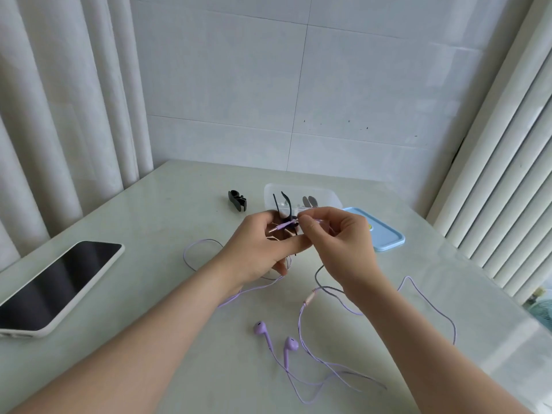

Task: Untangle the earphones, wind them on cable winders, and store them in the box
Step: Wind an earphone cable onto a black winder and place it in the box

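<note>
Left hand (260, 243) grips the black cable winder (283, 201), right hand (337, 237) pinches the purple earphone cord (254, 289) by its plug (282, 226), the stiffest hold on a light, limp, tangle-prone wire.

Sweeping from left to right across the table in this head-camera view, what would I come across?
phone → spare black cable winder → left hand, holding a second winder → right hand, pinching the purple earphone cable → blue lid

Soft, even daylight is filling the scene, glaring faintly on the glossy table (179, 201) and streaking the phone screen (59, 282). Wide-angle distortion is bowing the curtains (56, 115) at both edges.
</note>
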Available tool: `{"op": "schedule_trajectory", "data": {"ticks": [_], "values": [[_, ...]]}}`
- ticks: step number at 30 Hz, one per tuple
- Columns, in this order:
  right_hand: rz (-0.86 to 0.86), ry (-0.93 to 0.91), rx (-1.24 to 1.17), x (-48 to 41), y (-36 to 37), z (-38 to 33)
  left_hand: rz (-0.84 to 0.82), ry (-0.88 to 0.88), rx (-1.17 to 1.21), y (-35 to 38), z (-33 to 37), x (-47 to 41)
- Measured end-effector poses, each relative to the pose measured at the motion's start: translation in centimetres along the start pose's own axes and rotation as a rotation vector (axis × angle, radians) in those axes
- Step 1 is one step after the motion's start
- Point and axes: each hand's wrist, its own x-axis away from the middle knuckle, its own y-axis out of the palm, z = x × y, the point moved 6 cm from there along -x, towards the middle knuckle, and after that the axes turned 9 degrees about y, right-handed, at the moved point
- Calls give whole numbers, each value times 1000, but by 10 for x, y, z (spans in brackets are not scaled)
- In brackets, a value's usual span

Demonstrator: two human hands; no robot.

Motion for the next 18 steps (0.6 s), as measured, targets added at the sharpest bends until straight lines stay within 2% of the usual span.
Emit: {"op": "schedule_trajectory", "data": {"ticks": [6,10,15,18], "values": [[-65,27,-36,-1,6,5,-177,-15,66,6,-7,-1],[-45,44,-20,-3,5,9,-90,-95,215,5,-9,-5],[-37,-42,37,-4,5,8,18,-74,14,-2,-9,-2],[-50,-72,56,-3,7,8,72,-54,-30,-8,-11,-4]]}}
